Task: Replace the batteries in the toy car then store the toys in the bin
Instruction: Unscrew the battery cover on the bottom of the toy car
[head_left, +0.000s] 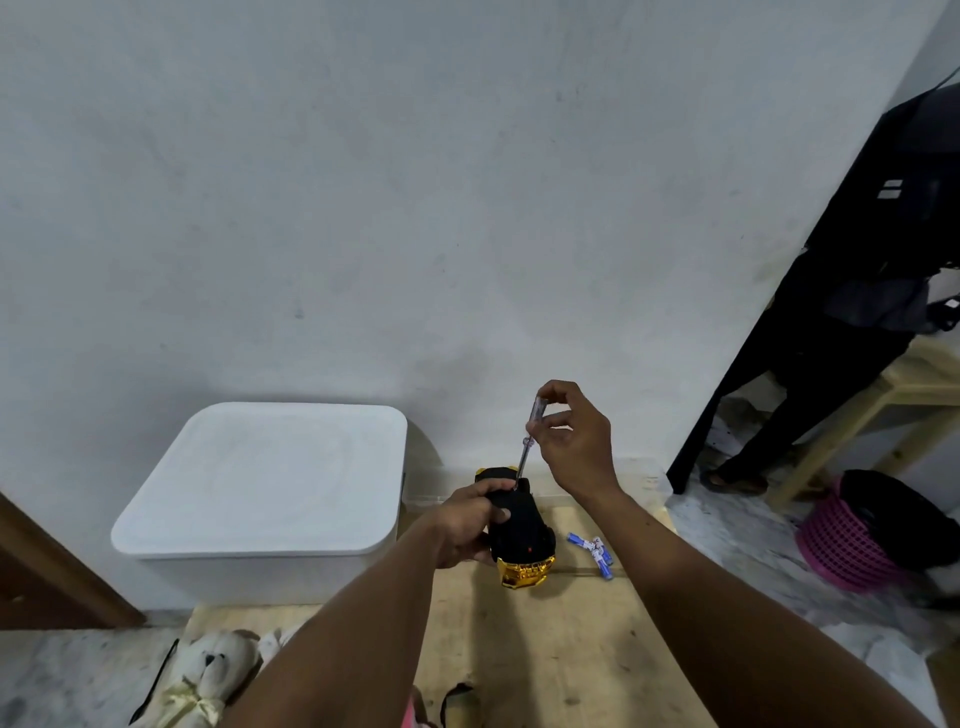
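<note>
The left hand (465, 525) grips the toy car (524, 535) around its middle, with the fingers curled over it. The car is turned so that its black underside faces up, and its gold body shows at the near end. It is low over the wooden board (519, 654); I cannot tell if it touches the wood. Above the car, the right hand (571, 447) pinches the clear handle of a screwdriver (525, 451), which stands almost upright with its tip on the far end of the underside. Some blue batteries (592, 551) lie on the board just right of the car. Left of the car stands the white bin (249, 577), with its lid (260, 467) on. A plush bear (208, 670) lies left of the car, nearer to the person.
</note>
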